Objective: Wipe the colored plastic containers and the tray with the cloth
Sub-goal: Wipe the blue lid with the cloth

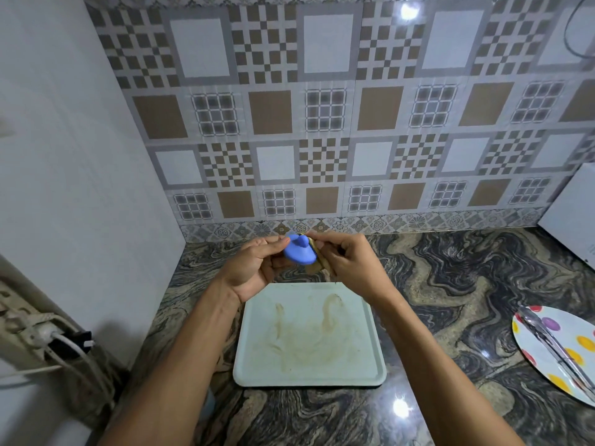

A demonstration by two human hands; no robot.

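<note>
While both hands meet above the tray's far edge, the left hand pinches a small blue plastic container; the right hand presses a tan cloth against it. No legible writing. Pale tray: brown smears, flat on marbled counter. Spotted plate: right.

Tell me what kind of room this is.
Most likely a home kitchen: a patterned tiled backsplash rises behind a dark marbled stone counter, which holds a stained tray and a spotted plate with tongs on it.
</note>
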